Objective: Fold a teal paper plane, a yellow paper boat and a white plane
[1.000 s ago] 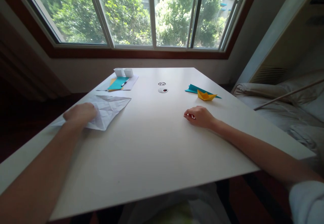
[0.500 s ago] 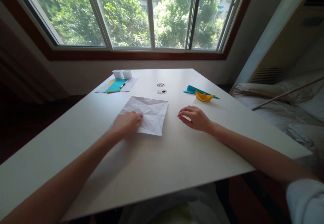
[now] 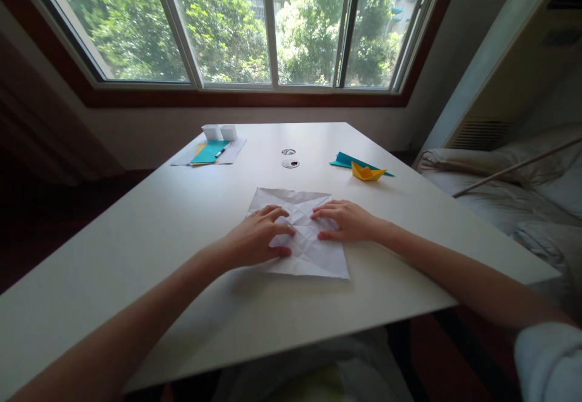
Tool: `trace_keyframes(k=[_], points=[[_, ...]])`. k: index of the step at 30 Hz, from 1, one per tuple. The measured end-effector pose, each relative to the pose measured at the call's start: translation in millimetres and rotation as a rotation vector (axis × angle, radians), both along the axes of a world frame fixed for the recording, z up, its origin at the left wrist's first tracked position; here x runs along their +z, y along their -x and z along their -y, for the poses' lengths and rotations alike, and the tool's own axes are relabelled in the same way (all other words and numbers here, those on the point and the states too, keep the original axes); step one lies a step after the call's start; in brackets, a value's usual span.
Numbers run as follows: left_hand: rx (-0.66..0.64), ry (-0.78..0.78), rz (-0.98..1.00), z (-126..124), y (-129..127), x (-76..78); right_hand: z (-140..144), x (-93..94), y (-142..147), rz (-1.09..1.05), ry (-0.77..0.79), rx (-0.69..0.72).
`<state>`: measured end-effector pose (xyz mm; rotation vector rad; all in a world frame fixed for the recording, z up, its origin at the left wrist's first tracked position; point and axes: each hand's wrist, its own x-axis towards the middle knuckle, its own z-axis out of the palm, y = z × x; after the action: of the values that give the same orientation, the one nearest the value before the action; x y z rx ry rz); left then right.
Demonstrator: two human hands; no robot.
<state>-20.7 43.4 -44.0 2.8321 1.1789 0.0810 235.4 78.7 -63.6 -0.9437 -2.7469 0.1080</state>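
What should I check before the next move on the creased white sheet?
1. Sheet lies flat on the table: ok, opened out, creases showing.
2. Left hand on the sheet: ok, fingers spread over its left half.
3. Right hand on the sheet: ok, fingertips near the middle.
4. Sheet fully on the table: ok, near edge short of the table edge.
5. Space around the sheet: ok, yellow boat and teal paper lie well behind.
6. Sheet free of tears: cannot tell.

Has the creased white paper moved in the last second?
Yes. The creased white paper slid right from the table's left edge, now lying below the table's grommet holes.
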Motion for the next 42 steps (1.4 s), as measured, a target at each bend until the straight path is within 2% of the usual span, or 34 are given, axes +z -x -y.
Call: trace_keyframes(k=[4, 10, 12, 15, 20, 26, 33, 42], points=[[0.007, 0.103, -0.036, -8, 5, -10.5, -2, 4.3, -1, 0.068, -0.021, -0.07], [0.148, 0.076, -0.063, 2, -18, -23.4, 8, 13.9, 6, 0.234, -0.142, -0.259], [0.17, 0.069, -0.069, 4, -24, -25.2, 13, 14.6, 10, 0.236, -0.18, -0.259], [0.203, 0.055, -0.06, 6, -28, -27.8, 19, 9.6, 17, 0.158, -0.199, -0.165], [0.26, 0.048, -0.05, 6, -33, -34.5, 16, -10.1, 29, 0.062, -0.102, -0.075], [0.245, 0.053, -0.053, 3, -32, -38.6, 6, -25.2, 27, 0.047, 0.05, -0.016], [0.266, 0.1, -0.087, 1, -26, -36.3, 7, -19.3, 20, 0.137, 0.202, 0.026], [0.158, 0.178, -0.131, -5, -14, -31.7, 3, -11.9, 10, 0.159, 0.328, 0.06]])
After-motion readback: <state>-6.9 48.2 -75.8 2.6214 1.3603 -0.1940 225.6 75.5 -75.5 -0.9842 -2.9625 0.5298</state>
